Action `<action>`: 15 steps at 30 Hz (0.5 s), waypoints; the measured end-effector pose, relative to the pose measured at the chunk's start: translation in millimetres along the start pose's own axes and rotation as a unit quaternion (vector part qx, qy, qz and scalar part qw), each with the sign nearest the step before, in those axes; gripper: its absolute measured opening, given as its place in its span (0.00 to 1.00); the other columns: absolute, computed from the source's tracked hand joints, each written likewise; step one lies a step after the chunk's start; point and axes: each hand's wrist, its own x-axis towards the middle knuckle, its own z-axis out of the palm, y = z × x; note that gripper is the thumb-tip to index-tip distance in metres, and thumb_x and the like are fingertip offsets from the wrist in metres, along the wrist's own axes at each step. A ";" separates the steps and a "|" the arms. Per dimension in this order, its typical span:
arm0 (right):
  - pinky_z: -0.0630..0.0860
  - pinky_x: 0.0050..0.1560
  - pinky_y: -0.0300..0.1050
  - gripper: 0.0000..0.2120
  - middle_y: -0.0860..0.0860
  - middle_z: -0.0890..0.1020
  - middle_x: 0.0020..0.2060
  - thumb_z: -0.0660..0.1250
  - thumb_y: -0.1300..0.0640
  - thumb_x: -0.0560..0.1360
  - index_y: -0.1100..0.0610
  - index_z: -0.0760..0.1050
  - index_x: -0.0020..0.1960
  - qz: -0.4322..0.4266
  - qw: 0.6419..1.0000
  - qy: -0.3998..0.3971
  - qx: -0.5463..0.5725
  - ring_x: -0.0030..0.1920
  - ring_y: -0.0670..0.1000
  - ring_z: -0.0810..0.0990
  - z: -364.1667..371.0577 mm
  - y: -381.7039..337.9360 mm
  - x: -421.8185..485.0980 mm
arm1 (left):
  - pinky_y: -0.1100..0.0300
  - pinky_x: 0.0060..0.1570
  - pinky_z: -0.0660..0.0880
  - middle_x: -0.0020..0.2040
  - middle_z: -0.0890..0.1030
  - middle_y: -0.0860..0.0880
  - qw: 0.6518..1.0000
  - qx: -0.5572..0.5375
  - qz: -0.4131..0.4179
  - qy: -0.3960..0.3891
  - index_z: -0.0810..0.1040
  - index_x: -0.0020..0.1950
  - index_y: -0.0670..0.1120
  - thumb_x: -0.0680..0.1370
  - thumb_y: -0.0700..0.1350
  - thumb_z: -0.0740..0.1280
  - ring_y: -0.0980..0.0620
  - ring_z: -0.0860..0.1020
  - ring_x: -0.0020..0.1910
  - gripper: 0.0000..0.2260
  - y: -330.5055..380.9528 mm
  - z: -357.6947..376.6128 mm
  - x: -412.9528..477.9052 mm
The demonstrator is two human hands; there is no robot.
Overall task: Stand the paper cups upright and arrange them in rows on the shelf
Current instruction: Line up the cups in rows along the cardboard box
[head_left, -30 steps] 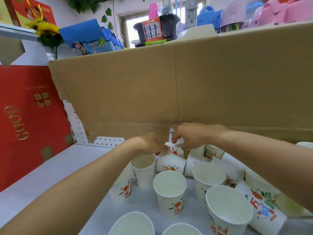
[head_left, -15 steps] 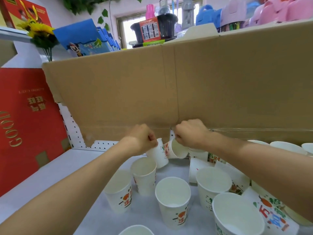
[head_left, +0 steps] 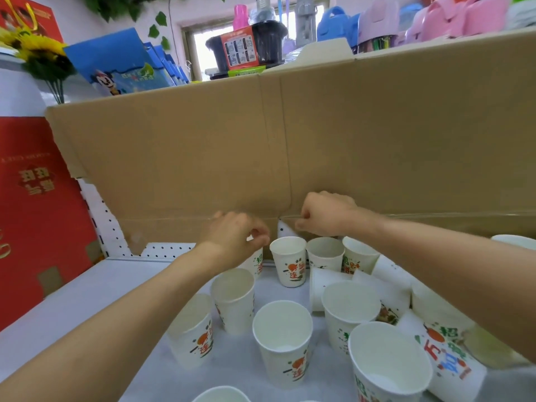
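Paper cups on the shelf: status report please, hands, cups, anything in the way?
Left hand pinches back-row cup; right hand curled, empty. Upright cups in front, tipped cups at right. Cardboard sheet crowds the back.

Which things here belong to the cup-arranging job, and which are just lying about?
Job: upright paper cups, tipped-over cups, white shelf, left hand gripping a back cup, right hand above the back row.
Lying about: cardboard sheet, red gift box, sunflowers, blue packs.
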 end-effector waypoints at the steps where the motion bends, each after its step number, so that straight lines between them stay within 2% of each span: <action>1: 0.71 0.37 0.43 0.14 0.46 0.77 0.30 0.63 0.47 0.78 0.52 0.77 0.38 -0.006 1.000 0.015 0.015 0.34 0.48 0.77 -6.9 7.9 -6.3 | 0.55 0.56 0.67 0.51 0.82 0.58 1.000 -0.015 0.021 -0.007 0.81 0.54 0.56 0.79 0.52 0.63 0.55 0.78 0.52 0.08 9.7 -2.0 1.8; 3: 0.69 0.34 0.42 0.11 0.43 0.77 0.31 0.64 0.49 0.78 0.50 0.78 0.39 -0.030 0.998 0.025 0.039 0.34 0.44 0.77 -19.0 27.9 -21.2 | 0.57 0.55 0.66 0.56 0.81 0.57 0.996 -0.019 0.077 -0.034 0.80 0.59 0.55 0.80 0.50 0.63 0.56 0.76 0.55 0.10 29.7 -2.6 6.6; 6: 0.75 0.40 0.42 0.08 0.39 0.80 0.35 0.66 0.52 0.76 0.48 0.80 0.40 -0.048 0.998 0.006 0.051 0.38 0.42 0.79 -29.2 60.7 -42.8 | 0.56 0.59 0.66 0.61 0.79 0.58 0.988 -0.049 0.134 -0.050 0.78 0.62 0.55 0.80 0.49 0.63 0.56 0.75 0.59 0.12 54.9 1.5 15.6; 9: 0.75 0.42 0.39 0.04 0.39 0.82 0.37 0.68 0.52 0.75 0.48 0.82 0.45 -0.059 0.996 -0.043 0.046 0.39 0.39 0.78 -27.0 80.4 -57.5 | 0.53 0.61 0.68 0.62 0.78 0.57 0.981 -0.066 0.171 -0.061 0.77 0.64 0.54 0.80 0.51 0.62 0.55 0.75 0.60 0.13 74.3 10.0 25.7; 11: 0.76 0.44 0.40 0.04 0.41 0.83 0.40 0.70 0.51 0.74 0.50 0.83 0.45 -0.067 0.994 -0.066 0.059 0.40 0.41 0.80 -19.4 83.2 -64.2 | 0.54 0.60 0.67 0.60 0.80 0.58 0.980 -0.052 0.178 -0.073 0.77 0.63 0.55 0.79 0.52 0.64 0.56 0.76 0.59 0.13 82.4 17.6 32.1; 13: 0.76 0.41 0.40 0.05 0.43 0.83 0.39 0.71 0.51 0.73 0.51 0.83 0.44 -0.068 0.994 -0.069 0.058 0.39 0.42 0.80 -9.7 82.2 -68.0 | 0.55 0.58 0.67 0.54 0.82 0.58 0.981 -0.021 0.177 -0.076 0.79 0.60 0.55 0.78 0.51 0.66 0.55 0.77 0.54 0.11 86.0 22.4 36.4; 15: 0.77 0.40 0.45 0.04 0.44 0.82 0.38 0.71 0.52 0.73 0.51 0.82 0.43 -0.069 0.996 -0.060 0.024 0.38 0.44 0.79 -1.7 80.3 -69.1 | 0.56 0.56 0.67 0.49 0.83 0.57 0.983 -0.002 0.168 -0.068 0.81 0.57 0.55 0.77 0.50 0.67 0.55 0.78 0.50 0.10 85.1 23.2 38.5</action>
